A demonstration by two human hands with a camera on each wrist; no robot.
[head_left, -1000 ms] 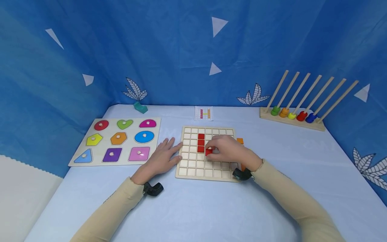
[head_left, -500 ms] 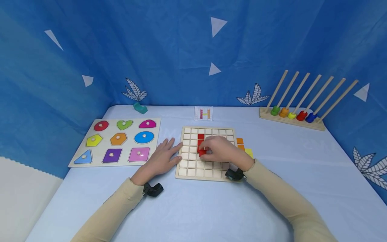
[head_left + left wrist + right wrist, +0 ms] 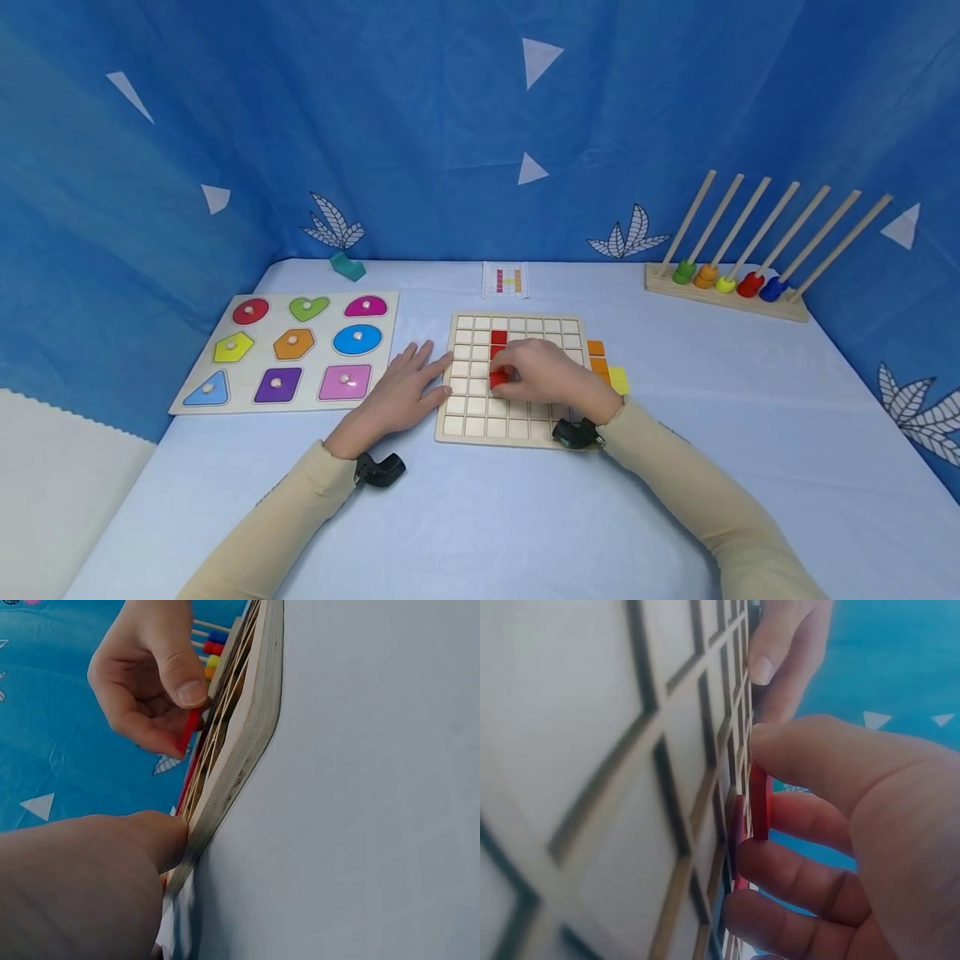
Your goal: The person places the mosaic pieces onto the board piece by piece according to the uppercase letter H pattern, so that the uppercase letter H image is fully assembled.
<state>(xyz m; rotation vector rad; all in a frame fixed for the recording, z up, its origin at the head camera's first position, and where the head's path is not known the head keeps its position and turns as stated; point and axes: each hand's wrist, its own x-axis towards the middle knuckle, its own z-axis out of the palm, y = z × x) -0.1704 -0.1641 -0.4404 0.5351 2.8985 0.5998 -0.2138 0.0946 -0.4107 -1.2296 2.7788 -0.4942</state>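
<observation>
My right hand (image 3: pixel 543 371) pinches a red square tile (image 3: pixel 760 802) between thumb and fingertips. It holds the tile low over a wooden grid board (image 3: pixel 476 406), at the lower end of a column of red tiles (image 3: pixel 498 337); my fingers partly hide that column. In the right wrist view the tile stands on edge, close to the grid. My left hand (image 3: pixel 405 390) lies spread on the cloth, its thumb and fingertip at the board's left edge. The left wrist view shows that thumb (image 3: pixel 161 836) against the board's side.
Orange tiles (image 3: pixel 596 347) and yellow tiles (image 3: pixel 618 379) lie at the board's right edge. A pattern card (image 3: pixel 506 281) is behind it. A shape puzzle (image 3: pixel 318 392) lies at left, a teal block (image 3: pixel 347 267) beyond. A peg stand with beads (image 3: pixel 726 297) stands back right.
My right hand has moved left with the red tile, from the column beside the red tiles to their column, and then slightly further left. My left hand has stayed put.
</observation>
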